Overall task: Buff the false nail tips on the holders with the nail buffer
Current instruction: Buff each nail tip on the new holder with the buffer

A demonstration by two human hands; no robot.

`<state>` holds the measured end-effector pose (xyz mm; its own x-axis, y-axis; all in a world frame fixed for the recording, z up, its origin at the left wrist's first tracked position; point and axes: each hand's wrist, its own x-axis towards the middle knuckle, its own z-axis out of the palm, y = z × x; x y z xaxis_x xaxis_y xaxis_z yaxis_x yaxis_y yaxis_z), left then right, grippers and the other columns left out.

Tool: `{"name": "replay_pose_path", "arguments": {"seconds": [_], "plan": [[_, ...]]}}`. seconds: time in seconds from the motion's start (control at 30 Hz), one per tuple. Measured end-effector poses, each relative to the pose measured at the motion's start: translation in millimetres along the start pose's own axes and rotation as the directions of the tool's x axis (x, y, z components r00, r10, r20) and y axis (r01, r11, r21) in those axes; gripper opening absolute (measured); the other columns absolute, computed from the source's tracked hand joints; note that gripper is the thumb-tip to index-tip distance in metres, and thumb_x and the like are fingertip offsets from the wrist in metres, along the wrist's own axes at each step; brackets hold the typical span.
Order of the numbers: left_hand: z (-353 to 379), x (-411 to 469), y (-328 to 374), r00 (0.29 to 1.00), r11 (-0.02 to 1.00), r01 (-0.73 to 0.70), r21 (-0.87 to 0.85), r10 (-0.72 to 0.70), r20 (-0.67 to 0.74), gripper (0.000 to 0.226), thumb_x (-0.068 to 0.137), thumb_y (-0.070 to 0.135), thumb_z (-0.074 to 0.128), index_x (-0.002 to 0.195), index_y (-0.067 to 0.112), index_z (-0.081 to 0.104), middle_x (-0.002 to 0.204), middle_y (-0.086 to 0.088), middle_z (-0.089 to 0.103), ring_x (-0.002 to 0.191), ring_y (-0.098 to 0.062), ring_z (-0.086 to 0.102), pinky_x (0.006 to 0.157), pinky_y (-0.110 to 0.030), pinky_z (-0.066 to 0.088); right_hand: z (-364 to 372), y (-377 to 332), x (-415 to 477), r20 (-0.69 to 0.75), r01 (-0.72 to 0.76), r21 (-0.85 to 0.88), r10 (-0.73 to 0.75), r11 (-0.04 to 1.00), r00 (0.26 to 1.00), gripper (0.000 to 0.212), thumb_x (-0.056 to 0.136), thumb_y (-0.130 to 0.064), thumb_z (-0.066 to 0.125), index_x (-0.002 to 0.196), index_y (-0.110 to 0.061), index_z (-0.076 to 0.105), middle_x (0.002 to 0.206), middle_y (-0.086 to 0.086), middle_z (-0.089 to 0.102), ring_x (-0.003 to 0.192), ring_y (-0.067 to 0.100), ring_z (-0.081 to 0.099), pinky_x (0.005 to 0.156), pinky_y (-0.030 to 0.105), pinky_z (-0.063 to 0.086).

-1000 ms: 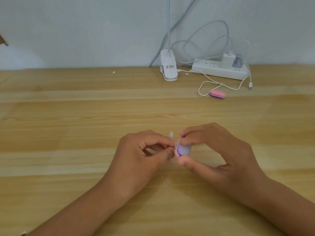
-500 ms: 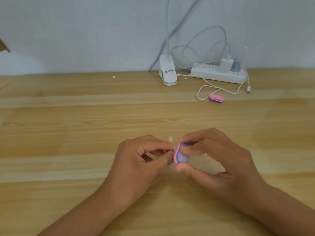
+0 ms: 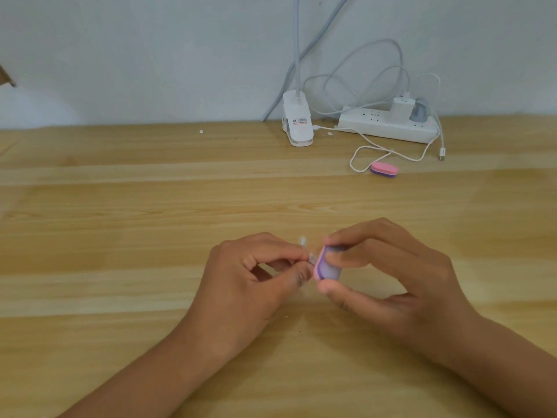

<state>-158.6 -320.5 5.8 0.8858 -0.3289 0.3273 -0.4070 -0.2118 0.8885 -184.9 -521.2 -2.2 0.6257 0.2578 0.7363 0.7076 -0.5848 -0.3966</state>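
Observation:
My right hand (image 3: 388, 276) pinches a small pink and purple nail buffer (image 3: 327, 267) between thumb and fingers, holding it on edge. My left hand (image 3: 250, 282) pinches a clear holder with a false nail tip (image 3: 303, 241); only its small clear end shows above my fingers. The pink edge of the buffer lies against the clear piece between my two hands, low over the wooden table (image 3: 120, 236).
A second pink and purple buffer (image 3: 384, 169) lies at the back right beside a white cable loop (image 3: 358, 158). Behind it sit a white power strip (image 3: 385, 126) with plugs and a white lamp clamp (image 3: 297, 123) by the wall.
The buffer has shifted slightly in my right hand against the clear tip. The view has tilted a little. Both hands stay in the same place.

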Motion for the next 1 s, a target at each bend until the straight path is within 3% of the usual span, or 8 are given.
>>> {"name": "replay_pose_path", "arguments": {"seconds": [0.2,0.3,0.43,0.57,0.7,0.8,0.93,1.0], "plan": [[0,-1,0,1.000,0.999,-0.011,-0.048,0.011,-0.004,0.011,0.074,0.026,0.076,0.085,0.025,0.079,0.080,0.005,0.073,0.070,-0.008,0.067,0.057,-0.014,0.046,3,-3,-1,0.005,0.045,0.011,-0.045,0.999,0.999,0.024,0.083,-0.026,0.079,0.081,-0.002,0.073,0.103,0.006,0.070,0.095,0.016,0.067,0.086,0.026,0.051],[-1,0,0,1.000,0.996,0.016,-0.091,-0.018,-0.014,0.009,0.075,0.017,0.080,0.082,0.024,0.080,0.080,0.005,0.074,0.067,-0.008,0.066,0.056,-0.017,0.048,-7,10,2,-0.035,-0.080,-0.043,0.078,0.996,0.996,0.021,0.083,-0.024,0.079,0.084,-0.004,0.072,0.101,0.004,0.070,0.095,0.017,0.069,0.087,0.025,0.050],[0,0,-3,0.993,0.976,0.094,-0.197,-0.107,-0.057,0.015,0.071,0.026,0.076,0.085,0.022,0.080,0.078,0.004,0.076,0.072,-0.011,0.071,0.057,-0.018,0.051,-11,11,5,-0.066,-0.178,0.065,0.182,0.982,0.981,0.022,0.084,-0.026,0.078,0.096,-0.009,0.069,0.106,-0.001,0.069,0.105,0.014,0.068,0.090,0.024,0.048],[1,-1,-3,0.990,0.970,0.139,-0.198,-0.142,-0.001,0.022,0.074,0.029,0.072,0.091,0.018,0.079,0.081,0.001,0.077,0.078,-0.025,0.072,0.055,-0.026,0.055,-8,4,3,0.004,-0.151,0.105,0.152,0.983,0.988,0.030,0.085,-0.024,0.070,0.112,-0.011,0.065,0.112,-0.003,0.068,0.111,0.014,0.065,0.093,0.018,0.044],[1,-1,1,0.995,0.988,0.090,-0.125,-0.083,0.060,0.015,0.080,0.026,0.074,0.094,0.022,0.079,0.080,0.004,0.075,0.067,-0.018,0.067,0.058,-0.030,0.055,-5,-1,3,0.057,-0.026,0.078,0.022,0.997,0.998,0.025,0.087,-0.022,0.072,0.108,-0.011,0.067,0.118,0.000,0.066,0.113,0.011,0.063,0.097,0.021,0.044],[1,-2,3,0.996,0.992,0.058,-0.114,-0.051,0.068,0.014,0.080,0.025,0.072,0.093,0.025,0.079,0.075,0.006,0.073,0.060,-0.008,0.060,0.057,-0.025,0.051,-4,-1,3,0.083,0.029,0.058,-0.034,0.998,0.996,0.024,0.087,-0.021,0.073,0.108,-0.009,0.068,0.118,0.004,0.066,0.112,0.014,0.063,0.098,0.025,0.046],[0,-1,1,0.992,0.984,0.106,-0.142,-0.095,0.086,0.017,0.080,0.027,0.072,0.092,0.019,0.079,0.075,0.000,0.074,0.063,-0.024,0.061,0.057,-0.036,0.053,-8,4,4,0.060,-0.014,0.006,0.014,1.000,0.998,0.024,0.086,-0.021,0.073,0.105,-0.006,0.071,0.116,0.006,0.066,0.109,0.015,0.064,0.097,0.024,0.046],[0,-1,1,0.989,0.982,0.113,-0.153,-0.097,0.109,0.014,0.081,0.025,0.073,0.092,0.020,0.079,0.074,0.003,0.074,0.061,-0.009,0.060,0.054,-0.027,0.051,-7,0,4,0.047,0.017,0.015,-0.018,1.000,0.999,0.024,0.087,-0.022,0.074,0.106,-0.008,0.071,0.116,0.005,0.066,0.110,0.014,0.064,0.097,0.023,0.046]]}}
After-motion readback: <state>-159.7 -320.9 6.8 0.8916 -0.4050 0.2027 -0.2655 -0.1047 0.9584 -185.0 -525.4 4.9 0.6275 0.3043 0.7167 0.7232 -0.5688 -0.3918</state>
